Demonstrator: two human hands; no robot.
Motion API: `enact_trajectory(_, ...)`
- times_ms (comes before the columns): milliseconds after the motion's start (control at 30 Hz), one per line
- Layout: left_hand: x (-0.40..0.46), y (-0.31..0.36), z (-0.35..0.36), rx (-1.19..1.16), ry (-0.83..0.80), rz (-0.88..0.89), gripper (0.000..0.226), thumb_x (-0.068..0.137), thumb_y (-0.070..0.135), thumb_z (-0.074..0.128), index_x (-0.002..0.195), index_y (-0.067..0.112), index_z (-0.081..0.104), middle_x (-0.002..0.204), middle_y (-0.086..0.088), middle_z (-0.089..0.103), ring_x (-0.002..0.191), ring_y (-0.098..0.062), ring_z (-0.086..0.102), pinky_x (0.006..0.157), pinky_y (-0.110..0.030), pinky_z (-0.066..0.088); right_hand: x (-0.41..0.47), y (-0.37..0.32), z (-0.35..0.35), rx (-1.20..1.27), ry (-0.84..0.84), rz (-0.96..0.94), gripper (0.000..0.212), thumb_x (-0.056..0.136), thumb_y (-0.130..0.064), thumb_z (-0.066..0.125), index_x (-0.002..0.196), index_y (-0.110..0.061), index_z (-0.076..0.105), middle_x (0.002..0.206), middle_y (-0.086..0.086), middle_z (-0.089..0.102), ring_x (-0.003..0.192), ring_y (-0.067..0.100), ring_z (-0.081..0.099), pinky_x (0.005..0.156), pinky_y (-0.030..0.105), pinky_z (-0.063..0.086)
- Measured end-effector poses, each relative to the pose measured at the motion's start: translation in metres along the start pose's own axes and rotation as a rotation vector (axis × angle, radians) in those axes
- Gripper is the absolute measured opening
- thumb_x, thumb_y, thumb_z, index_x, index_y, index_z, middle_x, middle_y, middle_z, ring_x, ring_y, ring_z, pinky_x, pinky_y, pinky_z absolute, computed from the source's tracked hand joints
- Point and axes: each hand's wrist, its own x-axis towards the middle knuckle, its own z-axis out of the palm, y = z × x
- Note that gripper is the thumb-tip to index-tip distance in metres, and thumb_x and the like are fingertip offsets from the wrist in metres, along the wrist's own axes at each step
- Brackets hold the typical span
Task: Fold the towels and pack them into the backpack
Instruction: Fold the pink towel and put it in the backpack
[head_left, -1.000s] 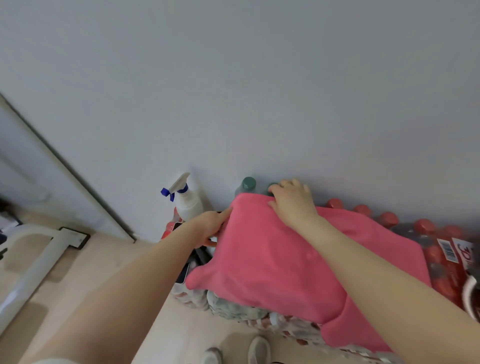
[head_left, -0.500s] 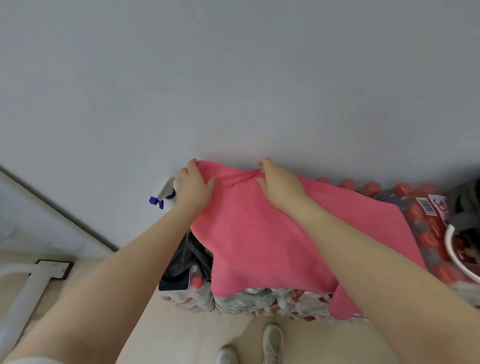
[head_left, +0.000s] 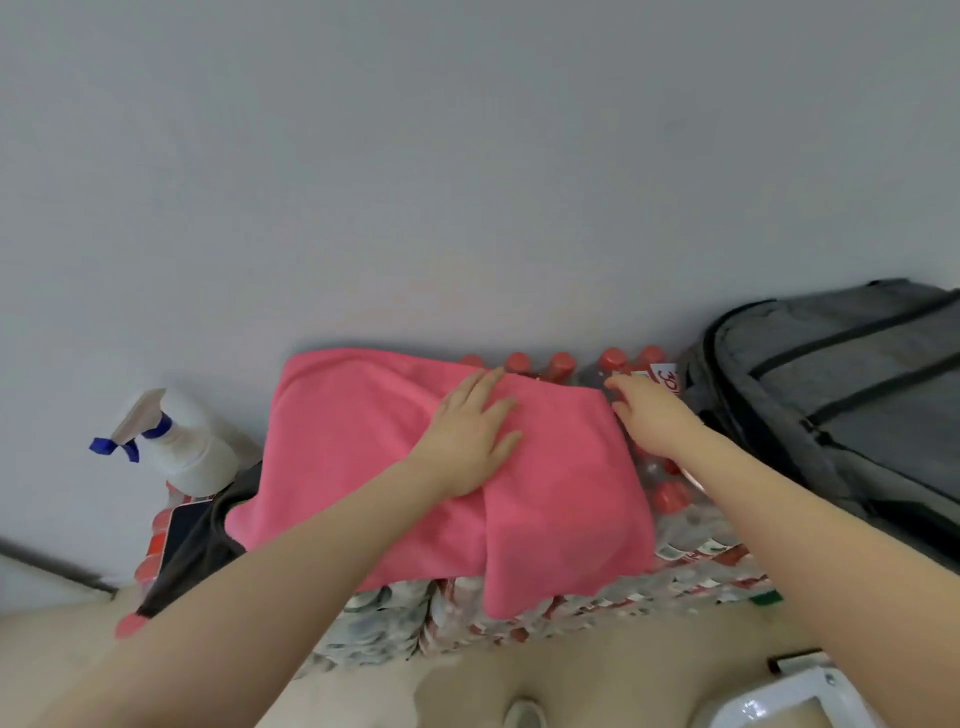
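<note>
A pink towel (head_left: 363, 457) lies doubled over on shrink-wrapped packs of red-capped bottles (head_left: 519, 618) against the wall. Its front right flap hangs over the packs' front edge. My left hand (head_left: 472, 431) rests flat on the towel's middle, palm down with fingers spread. My right hand (head_left: 649, 421) sits at the towel's right edge, fingertips at its far right corner; whether they pinch the cloth is hidden. A grey backpack (head_left: 831, 405) with black zips and straps leans against the wall just right of my right hand.
A white spray bottle (head_left: 187, 447) with a blue trigger stands left of the towel, beside dark cloth and a phone-like slab (head_left: 182, 530). The grey wall is directly behind. Beige floor, my shoe (head_left: 524, 714) and a white frame (head_left: 779, 701) lie below.
Both hands moved right from the towel's far left edge, carrying it over so the towel is now doubled. The view swung right and the backpack came into sight.
</note>
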Motion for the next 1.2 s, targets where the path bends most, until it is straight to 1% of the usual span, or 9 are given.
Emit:
enact_trajectory(100,0.007,0.013,0.019,0.032,-0.064,-0.035,0.058,0.096,0.036,0.036,0.146,0.014,0.018,0.157,-0.007,0.005,0.145,-0.021,0.004,0.118,-0.033,0.006,0.009,0.011,0.002,-0.054,-0.087,-0.091,0.052,0.094,-0.024,0.046,0.141,-0.008,0.033,0.148,0.015,0.034,0.137,0.03,0.031,0.112,0.041,0.026)
enact_trajectory(167,0.006,0.016,0.026,0.032,-0.096,-0.098,0.069,0.09,0.052,0.025,0.147,0.017,0.012,0.158,-0.004,0.002,0.145,-0.019,0.002,0.118,-0.035,0.004,0.016,0.01,0.005,-0.136,-0.129,-0.142,0.054,0.092,-0.032,0.05,0.139,-0.01,0.035,0.145,0.013,0.036,0.137,0.029,0.028,0.113,0.041,0.022)
enact_trajectory(267,0.004,0.015,0.028,0.04,-0.102,-0.15,0.092,0.066,0.064,-0.002,0.147,0.025,0.015,0.158,-0.001,0.0,0.145,-0.017,-0.001,0.118,-0.038,0.006,0.022,0.009,0.004,-0.139,-0.104,-0.173,0.029,0.088,-0.035,0.056,0.11,-0.016,0.054,0.12,0.009,0.052,0.124,0.028,0.04,0.104,0.04,0.028)
enact_trajectory(367,0.004,0.019,0.028,0.102,-0.103,-0.17,0.093,0.062,0.064,-0.007,0.146,0.031,0.017,0.158,-0.001,0.0,0.146,-0.016,0.0,0.117,-0.036,0.004,0.023,0.014,-0.004,-0.091,-0.105,-0.241,0.019,0.084,-0.035,0.061,0.077,-0.022,0.048,0.089,0.0,0.05,0.103,0.027,0.051,0.085,0.036,0.037)
enact_trajectory(500,0.01,0.034,0.028,0.138,-0.08,-0.23,0.097,0.06,0.067,-0.008,0.146,0.031,0.016,0.158,-0.002,0.003,0.145,-0.017,0.003,0.117,-0.036,0.001,0.025,0.015,-0.031,0.161,-0.077,-0.266,0.016,0.084,-0.027,0.063,0.084,-0.014,0.055,0.083,0.001,0.052,0.084,0.021,0.05,0.063,0.031,0.032)
enact_trajectory(667,0.031,0.066,0.032,0.156,-0.088,-0.187,0.095,0.061,0.068,-0.007,0.147,0.031,0.007,0.158,-0.002,0.003,0.145,-0.018,0.008,0.117,-0.037,0.003,0.031,0.025,-0.088,0.125,-0.031,-0.259,0.037,0.08,-0.025,0.067,0.092,0.01,0.063,0.093,0.025,0.066,0.083,0.032,0.06,0.068,0.037,0.044)
enact_trajectory(767,0.053,0.08,0.039,0.167,-0.093,-0.198,0.081,0.076,0.068,0.008,0.147,0.032,0.001,0.158,-0.002,0.0,0.145,-0.02,0.006,0.117,-0.038,0.005,0.029,0.04,-0.112,0.153,-0.014,-0.216,0.03,0.077,-0.027,0.071,0.075,0.001,0.061,0.072,0.012,0.056,0.067,0.021,0.05,0.057,0.03,0.033)
enact_trajectory(900,0.077,0.095,0.054,0.224,-0.104,-0.278,0.068,0.092,0.057,0.029,0.148,0.029,0.002,0.158,-0.004,-0.001,0.145,-0.023,0.001,0.117,-0.041,0.001,0.022,0.061,-0.119,0.352,-0.061,-0.169,0.011,0.078,-0.014,0.066,0.077,-0.003,0.065,0.078,0.006,0.057,0.073,0.016,0.05,0.06,0.028,0.034)
enact_trajectory(1200,0.038,0.046,0.008,0.002,0.06,-0.242,0.086,0.071,0.055,0.01,0.141,0.011,0.035,0.152,-0.016,0.023,0.139,-0.028,0.028,0.115,-0.033,0.018,0.017,-0.006,-0.094,0.649,0.079,-0.352,0.006,0.083,-0.014,0.061,0.087,-0.017,0.063,0.064,-0.007,0.048,0.059,0.007,0.044,0.056,0.024,0.034)
